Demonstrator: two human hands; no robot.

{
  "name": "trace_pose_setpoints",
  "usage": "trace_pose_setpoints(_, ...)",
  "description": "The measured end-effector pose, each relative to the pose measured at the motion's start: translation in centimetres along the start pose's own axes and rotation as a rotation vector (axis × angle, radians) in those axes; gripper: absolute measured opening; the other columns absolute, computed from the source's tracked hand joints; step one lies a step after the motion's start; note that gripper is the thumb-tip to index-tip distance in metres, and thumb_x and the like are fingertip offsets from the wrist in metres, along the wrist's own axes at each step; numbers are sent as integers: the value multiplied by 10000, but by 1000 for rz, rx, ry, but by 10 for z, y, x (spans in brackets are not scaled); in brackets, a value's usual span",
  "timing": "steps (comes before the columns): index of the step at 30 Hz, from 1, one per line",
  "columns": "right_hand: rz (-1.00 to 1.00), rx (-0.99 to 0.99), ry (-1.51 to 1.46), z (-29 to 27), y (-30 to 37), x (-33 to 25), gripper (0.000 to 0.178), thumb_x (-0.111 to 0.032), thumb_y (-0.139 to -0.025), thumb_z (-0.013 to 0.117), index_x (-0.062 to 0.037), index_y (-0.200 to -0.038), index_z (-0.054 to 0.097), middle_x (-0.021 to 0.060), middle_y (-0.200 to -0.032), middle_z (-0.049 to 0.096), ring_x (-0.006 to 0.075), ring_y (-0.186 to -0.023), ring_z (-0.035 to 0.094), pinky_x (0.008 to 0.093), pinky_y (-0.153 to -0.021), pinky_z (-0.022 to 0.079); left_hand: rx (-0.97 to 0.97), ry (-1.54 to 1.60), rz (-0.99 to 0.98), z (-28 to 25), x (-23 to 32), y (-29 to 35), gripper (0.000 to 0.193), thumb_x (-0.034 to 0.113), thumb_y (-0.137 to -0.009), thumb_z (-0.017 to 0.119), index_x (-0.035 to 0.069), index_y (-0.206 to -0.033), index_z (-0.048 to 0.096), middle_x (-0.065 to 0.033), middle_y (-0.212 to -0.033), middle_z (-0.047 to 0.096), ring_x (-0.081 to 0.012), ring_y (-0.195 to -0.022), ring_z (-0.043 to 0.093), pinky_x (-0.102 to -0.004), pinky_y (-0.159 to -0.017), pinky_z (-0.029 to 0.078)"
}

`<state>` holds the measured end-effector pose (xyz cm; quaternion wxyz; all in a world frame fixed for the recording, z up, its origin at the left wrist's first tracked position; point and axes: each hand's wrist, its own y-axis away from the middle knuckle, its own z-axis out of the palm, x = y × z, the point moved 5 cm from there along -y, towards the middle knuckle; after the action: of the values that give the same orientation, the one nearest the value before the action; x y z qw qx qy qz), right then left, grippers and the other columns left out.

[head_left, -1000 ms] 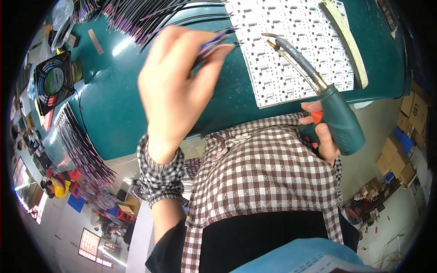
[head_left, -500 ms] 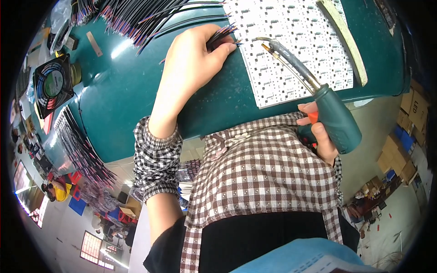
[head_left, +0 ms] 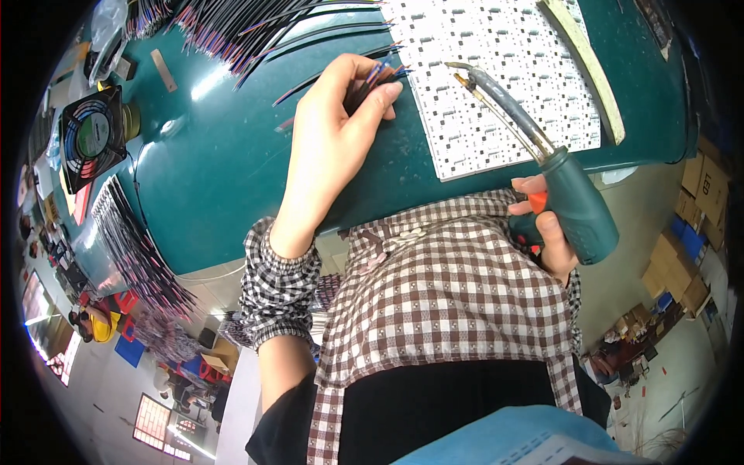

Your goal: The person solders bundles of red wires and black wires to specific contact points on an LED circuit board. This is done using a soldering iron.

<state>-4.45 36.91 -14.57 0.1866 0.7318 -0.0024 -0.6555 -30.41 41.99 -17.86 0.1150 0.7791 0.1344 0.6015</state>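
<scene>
My left hand (head_left: 332, 151) is closed around a small bunch of thin black wires (head_left: 361, 96) with coloured ends. It hovers over the green table by the left edge of a white circuit board panel (head_left: 465, 147). Several single black wires (head_left: 333, 29) lie in rows beyond the hand, their tips at the panel's edge. In my right hand (head_left: 556, 246) is a green soldering gun (head_left: 583, 211) with an orange trigger. Its bent metal tip and thin feed tube hang over the panel, and the fingers wrap the handle below, partly hidden.
A large pile of black wires (head_left: 232, 31) covers the far left of the table. A small black fan (head_left: 91, 139) stands at the left edge, near another wire bundle (head_left: 139, 248). Across the panel's right side lies a curved pale strip (head_left: 589, 70). Cardboard boxes (head_left: 701, 186) are stacked at right.
My left hand has moved slightly right and toward me, tilting the wire bunch up. One more wire now shows lying beyond it. The soldering gun's tip has shifted a little to the right.
</scene>
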Motion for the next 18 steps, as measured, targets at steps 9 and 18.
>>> trace_pose_setpoints(9,27,-29,-3,4,-2,-5,518,-362,-935,589,75,-1202,510,193,-1122,582,296,-1070,604,339,-749,580,120,71,109,-4,-5,-2,111,46,-803,709,-22,-873,657,-9,-767,620,-53,-660,520,-234,-602,434)
trace_pose_setpoints(18,47,-50,24,12,-2,-3,530,-349,-931,591,80,-1228,494,190,-1124,578,305,-1088,598,336,-758,580,149,49,-37,-5,-10,-3,136,66,-784,701,-33,-787,608,-22,-699,622,-66,-652,544,-227,-628,458)
